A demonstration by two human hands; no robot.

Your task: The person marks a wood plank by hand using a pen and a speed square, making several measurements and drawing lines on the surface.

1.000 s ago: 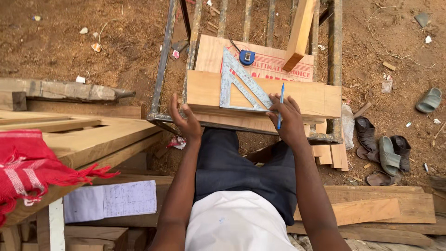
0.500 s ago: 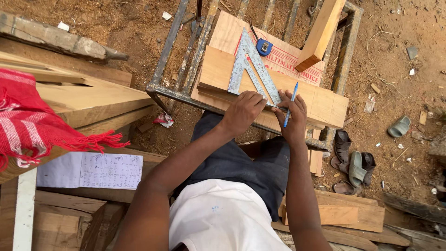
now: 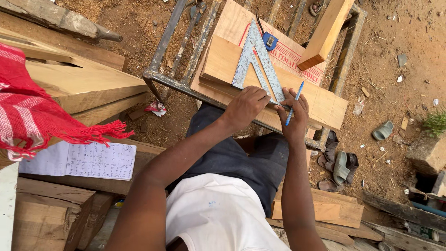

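Note:
A metal triangular square [image 3: 258, 60] lies on a light wooden board [image 3: 320, 102] that rests on a rusty steel frame [image 3: 167, 81]. My left hand [image 3: 246, 106] grips the near edge of the square and presses it to the board. Just to its right, my right hand [image 3: 296, 118] holds a blue pen [image 3: 294, 97] between its fingers, the pen pointing up across the board. A blue tape measure [image 3: 270, 41] sits on a printed sheet beyond the square. A thick wooden block [image 3: 325, 33] leans over the frame at the back right.
Stacked timber planks [image 3: 88, 86] and a red fringed cloth [image 3: 32, 111] fill the left, with an open notebook [image 3: 83, 160] below. Sandals [image 3: 339, 165] and scrap boards [image 3: 339, 211] lie on the sawdust ground at right.
My left hand left the frame's near edge and moved right onto the square. The view swung left, tilting the board. My right hand stays at the square with the pen.

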